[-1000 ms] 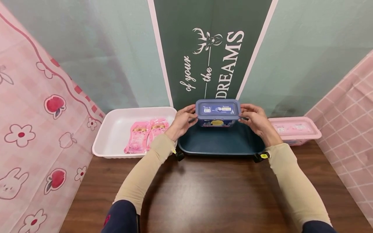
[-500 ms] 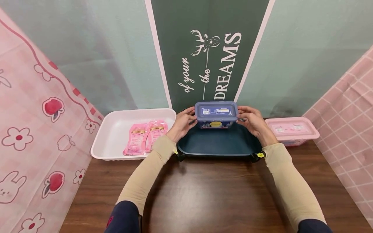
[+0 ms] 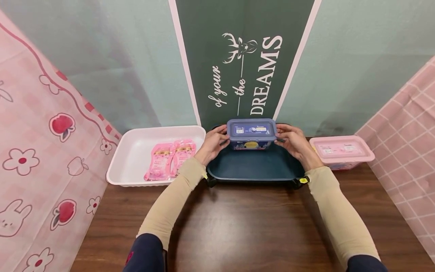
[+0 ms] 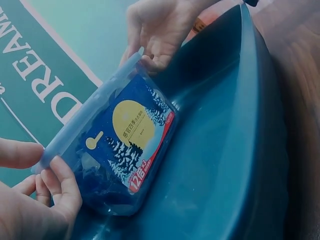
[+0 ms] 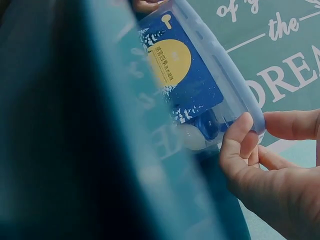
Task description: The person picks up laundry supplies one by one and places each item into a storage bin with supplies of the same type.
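A laundry pod box with a blue lid sits at the back of a dark teal basin. My left hand grips the lid's left end, and my right hand pinches its right end. The left wrist view shows the box's front label, with a yellow moon and snowy trees. Blue and white pods show through the clear wall in the right wrist view. The basin's near wall blurs across much of that view. Whether the box's base touches the basin floor I cannot tell.
To the left stands a white basin holding two pink pouches. A pink lidded box is on the right. Behind hangs a green curtain with printed lettering in the middle. Wooden table extends in front.
Between both hands, the blue-lidded box has come down slightly toward the basin, mostly in the first half second. Since then it has hardly moved. My grip looks the same.
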A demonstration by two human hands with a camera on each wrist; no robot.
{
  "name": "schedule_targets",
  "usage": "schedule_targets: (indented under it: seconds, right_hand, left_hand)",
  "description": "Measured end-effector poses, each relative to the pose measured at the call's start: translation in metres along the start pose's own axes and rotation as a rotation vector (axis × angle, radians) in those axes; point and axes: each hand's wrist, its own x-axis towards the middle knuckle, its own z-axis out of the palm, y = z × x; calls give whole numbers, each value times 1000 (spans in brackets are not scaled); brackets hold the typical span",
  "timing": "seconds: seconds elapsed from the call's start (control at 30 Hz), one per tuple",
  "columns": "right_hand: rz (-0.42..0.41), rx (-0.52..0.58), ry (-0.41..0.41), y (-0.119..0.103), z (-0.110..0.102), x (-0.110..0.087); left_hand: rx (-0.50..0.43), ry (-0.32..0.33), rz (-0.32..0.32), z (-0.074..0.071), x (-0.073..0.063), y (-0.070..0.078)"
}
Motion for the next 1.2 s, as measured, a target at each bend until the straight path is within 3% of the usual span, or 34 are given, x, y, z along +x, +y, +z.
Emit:
schedule_targets:
  seconds: [0.63,0.9,1.2]
  right_hand:
    - [59,-67,5,3,2,4]
    - [47,-38,14,3,1,1]
    - [31,-214,33,-8,5,-16]
  left_hand:
    - [10,-14,-25,-3,-1,5]
    - [43,-14,-18,-2,-4,5]
    - [135,-44,1,-1,-12,10]
